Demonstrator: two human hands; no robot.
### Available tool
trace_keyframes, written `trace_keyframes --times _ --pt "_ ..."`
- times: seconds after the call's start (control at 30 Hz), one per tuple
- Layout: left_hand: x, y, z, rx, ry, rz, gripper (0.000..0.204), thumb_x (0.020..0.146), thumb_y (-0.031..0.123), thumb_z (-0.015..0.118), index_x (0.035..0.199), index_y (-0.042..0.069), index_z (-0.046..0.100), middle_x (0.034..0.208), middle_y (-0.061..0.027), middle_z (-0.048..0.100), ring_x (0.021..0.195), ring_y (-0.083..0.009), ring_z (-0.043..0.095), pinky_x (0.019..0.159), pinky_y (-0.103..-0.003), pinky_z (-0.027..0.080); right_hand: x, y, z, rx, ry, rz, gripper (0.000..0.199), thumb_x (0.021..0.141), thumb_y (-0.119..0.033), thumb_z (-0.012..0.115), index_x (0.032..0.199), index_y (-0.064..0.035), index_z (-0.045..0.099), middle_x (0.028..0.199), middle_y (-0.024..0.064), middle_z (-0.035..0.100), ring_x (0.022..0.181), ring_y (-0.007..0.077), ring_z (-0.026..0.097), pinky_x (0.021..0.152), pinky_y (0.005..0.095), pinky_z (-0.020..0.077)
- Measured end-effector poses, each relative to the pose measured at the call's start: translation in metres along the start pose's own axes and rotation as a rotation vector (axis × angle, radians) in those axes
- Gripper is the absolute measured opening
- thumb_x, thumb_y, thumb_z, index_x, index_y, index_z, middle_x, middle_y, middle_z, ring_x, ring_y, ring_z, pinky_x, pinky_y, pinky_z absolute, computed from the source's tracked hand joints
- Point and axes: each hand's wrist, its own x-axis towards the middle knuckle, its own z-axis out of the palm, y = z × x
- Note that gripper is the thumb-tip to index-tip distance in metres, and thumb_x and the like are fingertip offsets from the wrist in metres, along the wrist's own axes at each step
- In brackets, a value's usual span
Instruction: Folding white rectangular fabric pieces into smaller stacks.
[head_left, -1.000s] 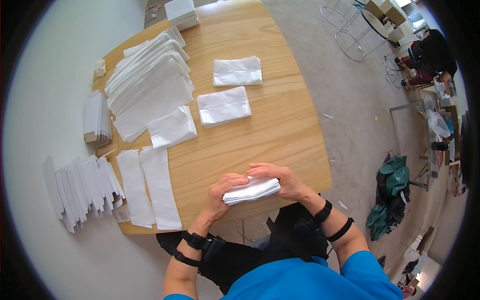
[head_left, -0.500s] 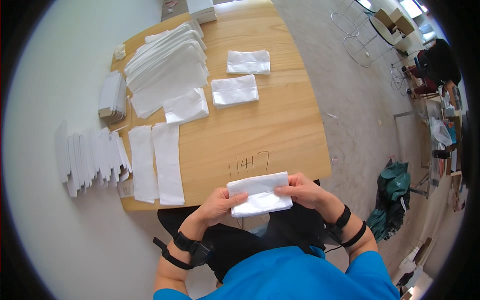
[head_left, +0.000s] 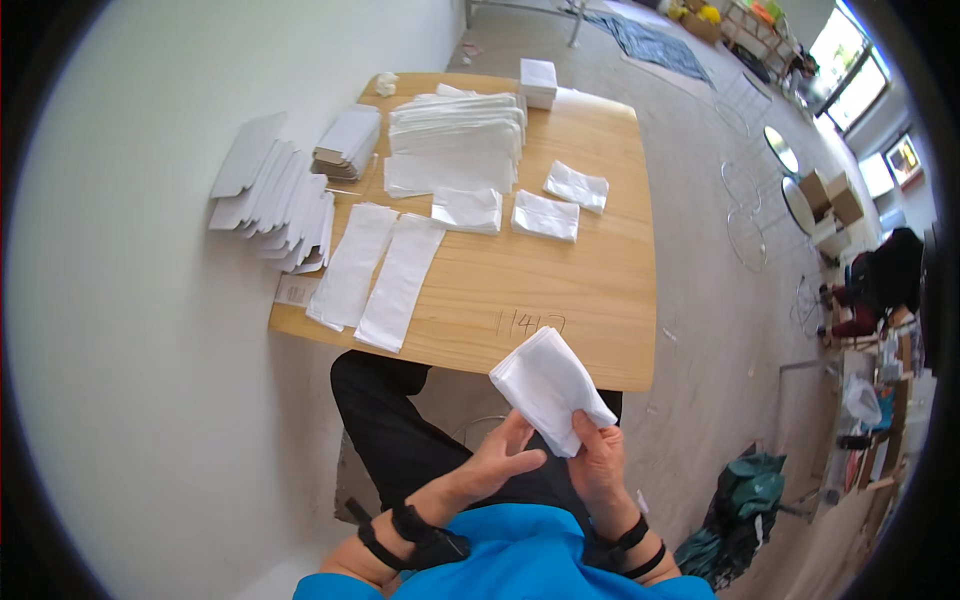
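Right now, one folded white bundle (head_left: 552, 388) is held at a tilt in front of the person, partly over the near edge of the worktop (head_left: 600, 290) and partly over the lap. The right hand (head_left: 600, 452) grips its lower end, thumb laid on the upper face. The left hand (head_left: 495, 462) is open, its fingers at the bundle's lower left side; whether they touch it cannot be told.

As for progress, three short white bundles lie on the worktop, well apart from the hands: a left bundle (head_left: 467, 210), a middle bundle (head_left: 546, 217) and a far-right bundle (head_left: 577, 186). Being compact and set down, they look finished as far as folding goes. The held one has the same short form but is not yet laid with them.

Plenty seems left in full length: a large overlapping stack (head_left: 455, 145) of white pieces lies behind the left bundle, and two long white strips, a left strip (head_left: 352, 265) and a right strip (head_left: 402, 283), lie side by side toward the near edge. How many pieces the stack contains cannot be counted from here.
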Motion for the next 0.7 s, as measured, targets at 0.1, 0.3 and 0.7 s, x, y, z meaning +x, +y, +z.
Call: trace_keyframes --times 0.1,0.3,0.7 --pt "0.003 0.006 0.028 -0.091 0.087 0.076 0.065 0.089 0.024 0.069 0.141 0.004 0.037 0.142 -0.0076 0.046 0.125 -0.0180 0.047 0.105 -0.036 0.038 -0.016 0.011 0.008 -0.045 -0.062 -0.113 0.030 0.095 -0.011 0.059 0.123 0.0015 0.059 0.114 0.0086 0.065 0.103 0.0174 0.062 0.088 0.0317 0.0498" --pt "-0.005 0.020 0.058 -0.120 0.331 0.164 0.039 0.099 0.019 0.052 0.133 0.000 0.047 0.128 -0.0121 0.059 0.110 -0.0186 0.060 0.092 -0.033 0.050 -0.041 0.010 0.022 -0.058 -0.115 -0.198 0.037 0.095 -0.012 0.058 0.130 0.0010 0.053 0.125 0.0105 0.060 0.114 0.0188 0.057 0.096 0.0336 0.0463" --pt "-0.062 0.021 0.072 -0.231 0.209 -0.102 0.040 0.099 0.029 0.055 0.126 0.000 0.053 0.112 -0.0086 0.063 0.100 -0.0167 0.063 0.083 -0.031 0.053 -0.077 -0.057 0.042 -1.477 -0.023 -1.148 0.032 0.068 -0.004 0.076 0.100 -0.0048 0.070 0.131 0.0195 0.055 0.121 0.0336 0.051 0.100 0.0429 0.0414"
